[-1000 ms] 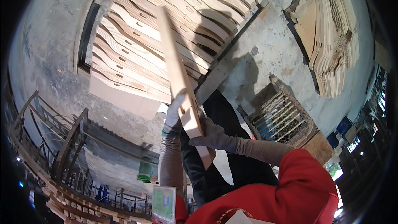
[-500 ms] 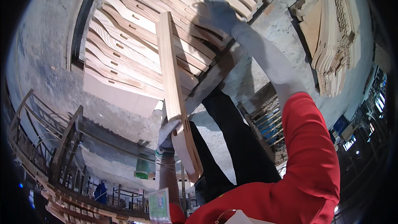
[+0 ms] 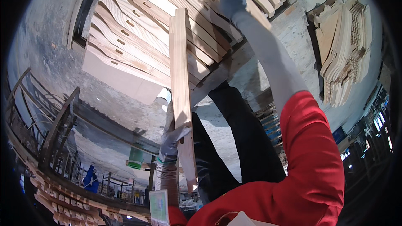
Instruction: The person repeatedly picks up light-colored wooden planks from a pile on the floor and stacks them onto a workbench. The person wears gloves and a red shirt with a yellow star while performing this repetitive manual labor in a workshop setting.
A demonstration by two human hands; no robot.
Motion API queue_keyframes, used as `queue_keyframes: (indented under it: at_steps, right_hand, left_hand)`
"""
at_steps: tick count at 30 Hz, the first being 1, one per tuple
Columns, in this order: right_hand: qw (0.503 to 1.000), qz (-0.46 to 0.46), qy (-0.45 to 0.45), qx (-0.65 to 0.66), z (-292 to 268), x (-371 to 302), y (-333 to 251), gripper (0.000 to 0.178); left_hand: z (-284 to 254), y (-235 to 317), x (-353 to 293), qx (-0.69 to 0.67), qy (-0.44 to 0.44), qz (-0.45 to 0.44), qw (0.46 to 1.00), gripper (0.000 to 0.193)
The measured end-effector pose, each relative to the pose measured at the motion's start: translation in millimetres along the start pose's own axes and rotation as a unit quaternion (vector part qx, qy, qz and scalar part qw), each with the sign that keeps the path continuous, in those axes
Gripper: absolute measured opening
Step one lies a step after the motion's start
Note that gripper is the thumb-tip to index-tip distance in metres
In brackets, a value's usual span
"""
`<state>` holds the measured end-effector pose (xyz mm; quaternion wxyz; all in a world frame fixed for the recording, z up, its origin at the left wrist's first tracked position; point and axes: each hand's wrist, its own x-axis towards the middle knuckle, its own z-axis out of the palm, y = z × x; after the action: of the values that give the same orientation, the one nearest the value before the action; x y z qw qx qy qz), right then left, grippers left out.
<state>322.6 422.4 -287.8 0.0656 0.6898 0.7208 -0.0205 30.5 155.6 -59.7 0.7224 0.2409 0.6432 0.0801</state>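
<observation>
My left hand (image 3: 171, 142), in a pale work glove, is closed around the lower part of a long wooden board (image 3: 180, 71). That board stands nearly upright in the picture, with a slot in its lower side; whether several pieces are pressed together there I cannot tell. Behind its upper end lie rows of curved, slotted wooden slats (image 3: 125, 29), set side by side. Over the far right part of these rows is my right hand (image 3: 233, 1), gloved too, its fingers apart and nothing seen in them. Whether it touches the slats is unclear.
Another stack of curved wooden pieces (image 3: 341, 54) lies at the right. A metal frame (image 3: 58, 129) and a green container (image 3: 135, 158) stand at the lower left. More cut wooden parts (image 3: 67, 205) sit at the lower left edge. My legs (image 3: 245, 138) are below the slats.
The held board has swung to a more upright angle in the picture. My right hand has shifted slightly up and right, with its fingers showing more clearly. The whole view has shifted a little.
</observation>
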Motion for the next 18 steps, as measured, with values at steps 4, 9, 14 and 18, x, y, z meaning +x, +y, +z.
queue_keyframes:
  at_steps: [4,9,14,18]
  right_hand:
    - [0.976,0.005,-0.178,0.123,-51.7,-78.5,1.2,0.056]
    - [0.980,-0.063,-0.096,0.163,-98.1,-199.5,59.9,0.075]
    - [0.958,-0.044,-0.163,0.231,-178.2,-282.8,76.0,0.072]
    - [0.960,-0.153,-0.156,0.176,-245.0,-305.4,78.5,0.066]
  left_hand:
    - [-2.0,-8.5,-35.7,-0.128,0.060,0.041,0.989,0.083]
    - [-27.9,23.9,-88.8,-0.113,0.020,0.002,0.993,0.090]
    - [-35.9,18.4,-171.1,0.012,0.070,0.074,0.995,0.097]
    - [-31.2,26.6,-250.8,-0.194,0.054,-0.043,0.979,0.094]
